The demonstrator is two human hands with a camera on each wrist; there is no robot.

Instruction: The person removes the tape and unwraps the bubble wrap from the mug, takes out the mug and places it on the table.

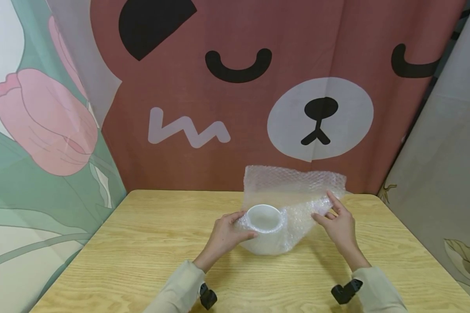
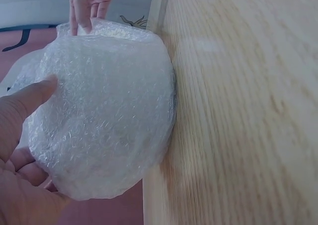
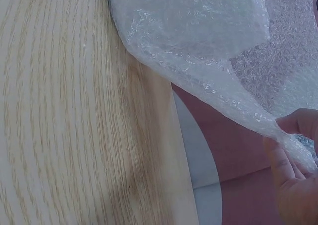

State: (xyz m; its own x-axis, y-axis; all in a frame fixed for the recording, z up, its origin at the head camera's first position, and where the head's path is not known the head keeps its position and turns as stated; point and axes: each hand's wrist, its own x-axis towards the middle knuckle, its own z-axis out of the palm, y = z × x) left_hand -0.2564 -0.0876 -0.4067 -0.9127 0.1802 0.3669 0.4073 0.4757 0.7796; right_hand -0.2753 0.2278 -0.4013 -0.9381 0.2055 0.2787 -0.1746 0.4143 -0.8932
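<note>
Nearest the camera: two pale sleeves [image 1: 180,287], each with a black wrist mount [image 1: 207,297]. No readable text on either.

Left hand [image 1: 225,234] curled round the left side of white bowl [image 1: 263,218], thumb on top, fingers pressed into the bubble wrap [image 1: 293,195] covering its wall. Confirmed in left wrist view: thumb [image 2: 27,98] flat on the wrapped curve, other fingers under it.

Bowl sat upright near centre of wooden table [image 1: 141,243], slightly right, rim open and facing up, lower body already sheathed in wrap.

Right hand [image 1: 338,224] just right of bowl, pinching the loose right edge of the sheet between thumb and fingertips [image 3: 293,123]; sheet pulled taut off the table from there.

Rest of the sheet stood up behind the bowl, toward the far edge.

Far side: brown bear-face curtain [image 1: 258,87], with a pale zigzag mark, not lettering. Tulip-print cloth [image 1: 43,121] at left, grey cloth [image 1: 446,152] at right. No brands, labels or legible writing found anywhere.
</note>
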